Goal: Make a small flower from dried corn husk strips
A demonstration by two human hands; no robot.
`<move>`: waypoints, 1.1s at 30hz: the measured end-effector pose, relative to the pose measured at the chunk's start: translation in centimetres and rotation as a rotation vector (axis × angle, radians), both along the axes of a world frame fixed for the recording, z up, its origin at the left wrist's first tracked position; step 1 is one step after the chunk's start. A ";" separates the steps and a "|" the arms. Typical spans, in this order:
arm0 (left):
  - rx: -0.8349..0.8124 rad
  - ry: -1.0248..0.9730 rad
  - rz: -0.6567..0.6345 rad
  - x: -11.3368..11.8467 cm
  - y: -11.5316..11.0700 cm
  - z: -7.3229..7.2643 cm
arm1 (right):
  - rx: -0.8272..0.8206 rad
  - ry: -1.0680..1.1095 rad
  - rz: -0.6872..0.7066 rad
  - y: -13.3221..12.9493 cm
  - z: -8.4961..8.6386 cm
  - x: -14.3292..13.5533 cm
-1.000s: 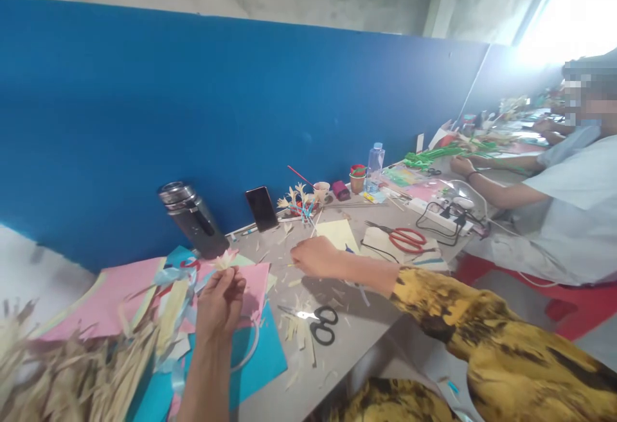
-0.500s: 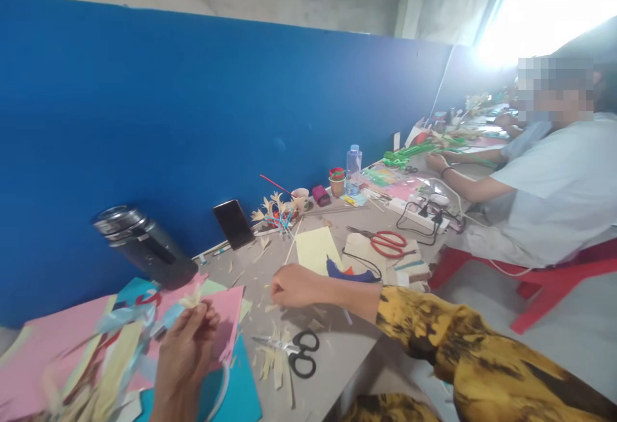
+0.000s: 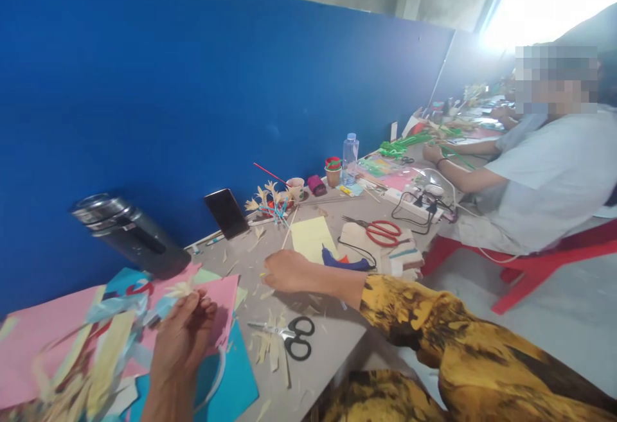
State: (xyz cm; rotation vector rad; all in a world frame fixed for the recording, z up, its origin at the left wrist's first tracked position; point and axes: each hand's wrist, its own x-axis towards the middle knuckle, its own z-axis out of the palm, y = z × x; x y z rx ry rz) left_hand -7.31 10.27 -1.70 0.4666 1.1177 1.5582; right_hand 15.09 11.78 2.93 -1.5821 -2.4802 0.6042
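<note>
My left hand [image 3: 186, 325] is closed, thumb and fingertips pinching a pale cream flower [image 3: 180, 288] of thin strips, above pink and blue sheets. My right hand [image 3: 288, 271] rests low over the grey table, its fingers curled in. A small yellow bit shows at its fingertips; I cannot make out what it is. Black-handled scissors [image 3: 294, 337] lie between my hands among cream scraps [image 3: 274, 352]. Just past my right wrist are a blue glue gun [image 3: 344, 261] and a pale yellow sheet [image 3: 312, 237].
A dark flask [image 3: 139, 239] leans near the blue partition [image 3: 193, 88], with a phone [image 3: 226, 214] beside it. Farther along are finished-looking flowers [image 3: 270, 198], red-handled scissors [image 3: 383, 232], a bottle [image 3: 351, 160] and a power strip [image 3: 414, 207]. A co-worker [image 3: 554, 178] sits at right.
The camera view has shifted slightly, moving the scene up and left in the picture. The flower's petals show more clearly in my left hand. My right hand stays almost in place over the table.
</note>
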 end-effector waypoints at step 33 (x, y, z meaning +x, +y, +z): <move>0.144 -0.195 -0.163 2.6 -2.1 0.2 | -0.023 0.624 -0.140 -3.8 -0.6 5.8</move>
